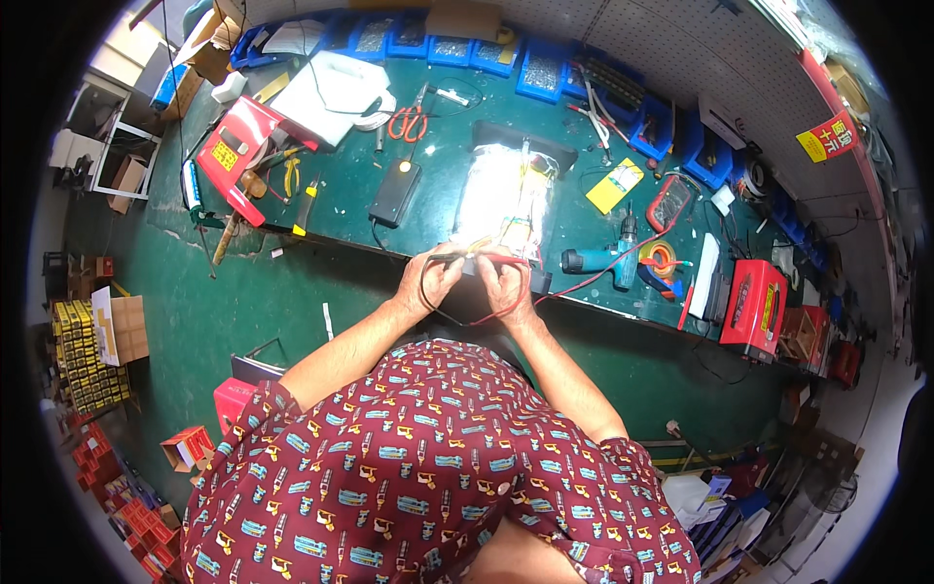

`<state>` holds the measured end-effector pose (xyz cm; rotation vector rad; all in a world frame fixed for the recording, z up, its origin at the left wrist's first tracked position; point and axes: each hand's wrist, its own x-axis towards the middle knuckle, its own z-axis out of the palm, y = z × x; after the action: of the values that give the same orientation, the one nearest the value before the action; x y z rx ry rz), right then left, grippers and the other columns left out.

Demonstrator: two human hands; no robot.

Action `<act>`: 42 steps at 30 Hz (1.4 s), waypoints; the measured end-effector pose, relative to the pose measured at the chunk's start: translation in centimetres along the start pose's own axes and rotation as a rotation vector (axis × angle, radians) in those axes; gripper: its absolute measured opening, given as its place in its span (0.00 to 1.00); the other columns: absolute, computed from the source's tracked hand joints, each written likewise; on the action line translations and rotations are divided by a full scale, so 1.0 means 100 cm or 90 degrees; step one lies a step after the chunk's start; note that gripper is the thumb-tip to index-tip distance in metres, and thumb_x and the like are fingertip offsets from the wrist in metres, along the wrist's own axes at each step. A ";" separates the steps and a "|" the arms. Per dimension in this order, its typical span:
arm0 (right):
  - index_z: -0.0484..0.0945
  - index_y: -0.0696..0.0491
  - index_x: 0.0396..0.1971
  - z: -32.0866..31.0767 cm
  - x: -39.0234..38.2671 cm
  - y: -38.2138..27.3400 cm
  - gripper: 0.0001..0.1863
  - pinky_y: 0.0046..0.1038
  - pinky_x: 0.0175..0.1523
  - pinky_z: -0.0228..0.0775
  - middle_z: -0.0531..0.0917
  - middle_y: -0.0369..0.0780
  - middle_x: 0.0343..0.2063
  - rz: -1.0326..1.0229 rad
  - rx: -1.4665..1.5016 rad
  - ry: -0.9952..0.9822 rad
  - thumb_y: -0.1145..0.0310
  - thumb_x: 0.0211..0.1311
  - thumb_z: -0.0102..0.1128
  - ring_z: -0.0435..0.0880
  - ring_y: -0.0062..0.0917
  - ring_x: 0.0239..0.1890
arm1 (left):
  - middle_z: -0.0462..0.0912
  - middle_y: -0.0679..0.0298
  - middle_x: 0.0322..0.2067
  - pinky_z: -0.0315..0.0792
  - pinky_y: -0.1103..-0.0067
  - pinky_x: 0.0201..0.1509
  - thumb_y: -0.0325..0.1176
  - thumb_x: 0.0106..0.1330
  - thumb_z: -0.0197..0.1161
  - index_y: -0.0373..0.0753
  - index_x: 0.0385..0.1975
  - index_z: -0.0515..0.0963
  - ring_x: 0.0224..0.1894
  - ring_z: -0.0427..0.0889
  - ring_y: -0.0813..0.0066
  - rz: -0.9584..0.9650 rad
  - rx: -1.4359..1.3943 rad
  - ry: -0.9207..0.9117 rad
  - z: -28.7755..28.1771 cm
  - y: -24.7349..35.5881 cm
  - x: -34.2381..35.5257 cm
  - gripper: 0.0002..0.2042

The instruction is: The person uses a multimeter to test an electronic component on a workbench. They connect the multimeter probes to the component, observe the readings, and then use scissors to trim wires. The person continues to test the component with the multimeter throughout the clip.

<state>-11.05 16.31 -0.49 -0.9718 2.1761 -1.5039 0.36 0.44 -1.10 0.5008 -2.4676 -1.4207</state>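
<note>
At the bench's front edge my left hand (pixel 428 280) is closed round a black test lead (pixel 424 292). Close beside it, my right hand (pixel 505 284) grips a red test lead (pixel 582 284), which runs right toward a red-cased multimeter (pixel 669 202). Both leads loop down below my hands, and their tips point inward between them. Just beyond my fingers lies a brightly lit, glaring assembly (pixel 501 195) with yellowish wires, on a dark panel (pixel 556 156). Glare hides its details.
The green bench (pixel 428 175) carries a black adapter-like box (pixel 395 193), orange-handled scissors (pixel 409 124), a teal cordless drill (pixel 608 257), a yellow card (pixel 614 185) and a red machine (pixel 754 308). Blue parts bins (pixel 541 76) line the back. A red cover (pixel 238 156) sits left.
</note>
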 end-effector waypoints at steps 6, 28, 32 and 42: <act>0.82 0.61 0.46 0.000 -0.001 0.003 0.11 0.38 0.51 0.79 0.87 0.51 0.41 -0.032 -0.030 0.005 0.70 0.72 0.59 0.88 0.45 0.45 | 0.86 0.56 0.38 0.78 0.75 0.46 0.26 0.70 0.59 0.33 0.48 0.81 0.38 0.84 0.69 -0.052 -0.024 -0.030 -0.002 0.005 0.000 0.10; 0.80 0.60 0.44 0.005 -0.003 0.012 0.08 0.33 0.50 0.77 0.85 0.49 0.37 -0.094 -0.092 -0.027 0.74 0.71 0.57 0.87 0.40 0.44 | 0.83 0.49 0.36 0.77 0.69 0.44 0.31 0.73 0.59 0.33 0.44 0.81 0.37 0.85 0.56 -0.016 0.057 -0.065 -0.012 0.022 0.006 0.09; 0.80 0.60 0.41 0.021 -0.002 0.013 0.05 0.29 0.50 0.78 0.85 0.47 0.35 0.065 0.165 0.007 0.75 0.71 0.58 0.87 0.36 0.43 | 0.86 0.52 0.39 0.79 0.71 0.45 0.26 0.72 0.60 0.31 0.45 0.81 0.40 0.87 0.62 0.034 0.027 0.022 -0.001 0.004 0.003 0.07; 0.80 0.60 0.44 0.012 -0.004 0.010 0.08 0.36 0.48 0.80 0.86 0.49 0.41 -0.070 0.019 0.050 0.75 0.68 0.62 0.88 0.46 0.44 | 0.84 0.55 0.33 0.77 0.75 0.42 0.24 0.72 0.59 0.28 0.46 0.80 0.34 0.82 0.70 0.014 0.008 -0.007 -0.002 0.010 0.005 0.09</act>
<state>-10.35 15.98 -1.97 -1.0544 2.1791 -1.6459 -0.17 0.57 -0.13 0.4691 -2.4836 -1.4049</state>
